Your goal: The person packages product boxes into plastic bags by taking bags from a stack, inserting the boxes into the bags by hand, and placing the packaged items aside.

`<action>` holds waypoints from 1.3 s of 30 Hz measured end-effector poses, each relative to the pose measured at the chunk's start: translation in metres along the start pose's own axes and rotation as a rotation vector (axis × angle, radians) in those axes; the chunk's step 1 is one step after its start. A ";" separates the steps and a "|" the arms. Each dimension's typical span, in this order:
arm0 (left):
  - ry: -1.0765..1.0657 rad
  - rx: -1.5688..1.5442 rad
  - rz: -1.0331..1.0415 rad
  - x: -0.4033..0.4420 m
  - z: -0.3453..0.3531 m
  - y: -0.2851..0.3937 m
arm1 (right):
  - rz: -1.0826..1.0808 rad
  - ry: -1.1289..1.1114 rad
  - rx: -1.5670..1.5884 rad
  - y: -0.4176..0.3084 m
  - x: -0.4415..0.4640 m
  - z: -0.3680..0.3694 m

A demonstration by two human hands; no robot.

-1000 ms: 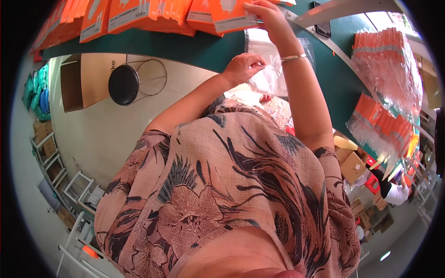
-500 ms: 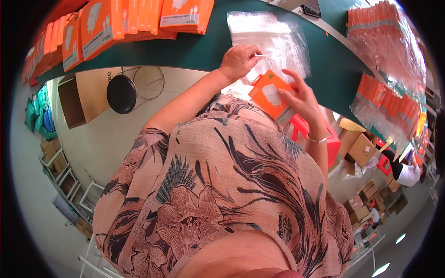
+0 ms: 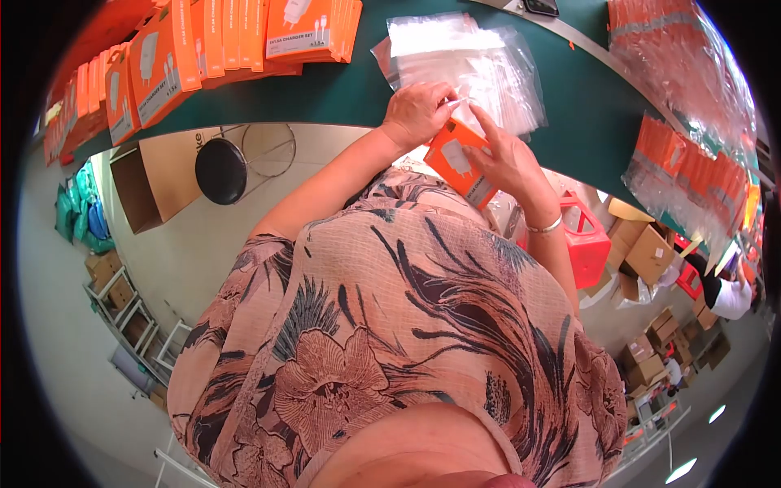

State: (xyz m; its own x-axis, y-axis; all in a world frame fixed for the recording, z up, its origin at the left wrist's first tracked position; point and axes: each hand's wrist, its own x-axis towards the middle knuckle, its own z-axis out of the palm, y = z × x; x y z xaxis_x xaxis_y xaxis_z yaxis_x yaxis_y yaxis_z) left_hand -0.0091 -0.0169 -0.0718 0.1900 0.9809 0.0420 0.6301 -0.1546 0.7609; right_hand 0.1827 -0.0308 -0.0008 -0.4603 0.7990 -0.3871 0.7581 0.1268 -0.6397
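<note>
My right hand (image 3: 514, 163) holds an orange charger box (image 3: 455, 163) at the table's near edge. The box is tilted, with a white charger printed on its front. Close to its upper end, my left hand (image 3: 416, 115) has its fingers pinched on the edge of a clear plastic bag (image 3: 460, 94). Just beyond both hands lies a loose pile of clear plastic bags (image 3: 496, 61). Whether the box's upper end is inside the bag's mouth I cannot tell.
Rows of orange charger boxes (image 3: 305, 45) stand on the green table (image 3: 342, 93) at the left. Bagged orange boxes (image 3: 691, 171) are stacked at the right, near a phone (image 3: 541, 7). Below are a black stool (image 3: 221, 171) and a red stool (image 3: 587, 244). Another person (image 3: 730, 297) is at far right.
My right hand has brought the charger box up and left, close to my left hand. The pinched bag edge has lifted, and the bag pile has shifted slightly.
</note>
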 end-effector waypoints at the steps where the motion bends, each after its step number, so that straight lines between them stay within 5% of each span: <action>1: -0.005 0.001 -0.018 0.001 0.000 -0.002 | -0.033 -0.007 -0.002 -0.002 0.000 -0.001; 10: -0.032 -0.013 0.025 -0.001 -0.010 -0.007 | 0.107 -0.012 -0.095 -0.001 0.009 -0.004; 16: 0.080 0.071 0.139 -0.007 -0.017 -0.017 | 0.073 0.185 0.010 0.013 0.006 0.007; 24: 0.187 0.184 -0.196 -0.024 -0.011 -0.020 | 0.121 0.449 0.488 0.022 0.010 0.039; 28: -0.170 0.117 -0.340 -0.039 -0.014 -0.006 | 0.139 0.541 0.563 0.019 0.013 0.050; 31: 0.030 0.031 0.252 -0.056 -0.008 -0.012 | 0.150 0.573 0.608 0.017 0.014 0.055; 32: 0.031 0.029 0.251 -0.060 -0.003 -0.016 | 0.152 0.584 0.664 0.017 0.013 0.057; 35: -0.078 -0.741 -0.389 -0.059 -0.001 -0.015 | 0.146 0.616 0.794 0.013 0.012 0.065; 39: -0.035 -1.187 -0.761 -0.048 -0.007 0.003 | 0.121 0.566 0.948 0.029 0.004 0.079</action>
State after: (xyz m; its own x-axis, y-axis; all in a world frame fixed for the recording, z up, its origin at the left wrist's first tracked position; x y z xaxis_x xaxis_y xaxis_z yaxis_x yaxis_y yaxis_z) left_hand -0.0216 -0.0632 -0.0673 0.1246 0.7721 -0.6232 -0.4113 0.6118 0.6757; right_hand 0.1662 -0.0699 -0.0729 0.0536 0.9593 -0.2771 0.0122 -0.2781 -0.9605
